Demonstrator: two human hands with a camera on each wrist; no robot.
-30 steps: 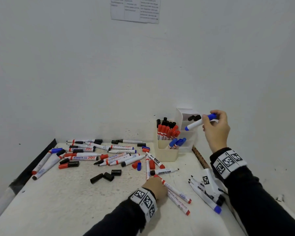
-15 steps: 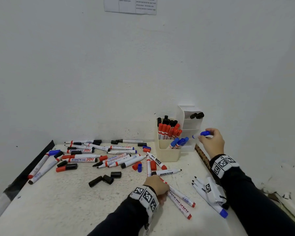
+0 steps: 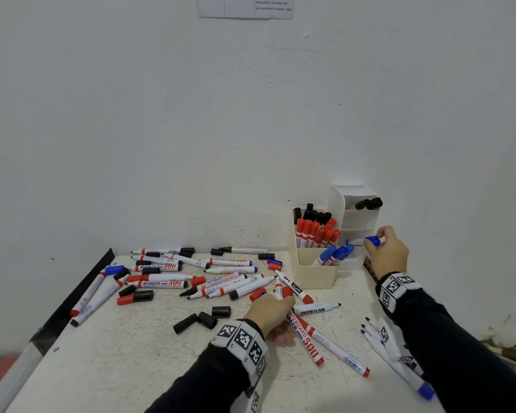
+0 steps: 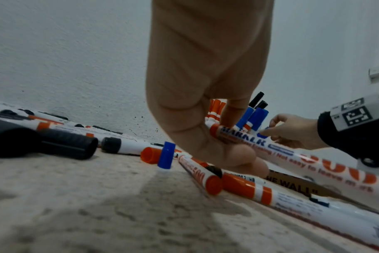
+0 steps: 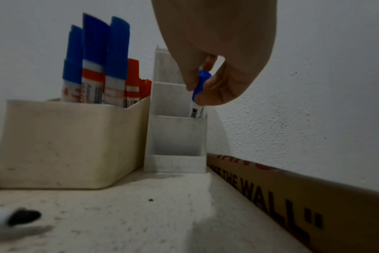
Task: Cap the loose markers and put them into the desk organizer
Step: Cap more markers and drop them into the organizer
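My right hand [image 3: 380,247] pinches a blue-capped white marker [image 3: 372,241] by its cap. The marker's lower end stands inside a front compartment of the white tiered organizer [image 3: 359,216]; the right wrist view shows the blue-capped marker [image 5: 201,82] entering the white organizer [image 5: 177,137]. Beside it the cream organizer [image 3: 313,274] holds several red, black and blue capped markers. My left hand [image 3: 273,308] rests low on the table, fingers curled round a red-ended marker [image 4: 314,160] that lies among other loose markers.
Several loose markers and caps lie across the table's left and middle, with black caps [image 3: 200,320] and an upright blue cap [image 4: 165,157]. Several uncapped markers [image 3: 382,341] lie under my right forearm. A cardboard strip [image 5: 292,196] runs along the right wall.
My right hand came down from above the organizers with the blue marker and set its end into the white organizer. My left hand crept forward towards the pile.
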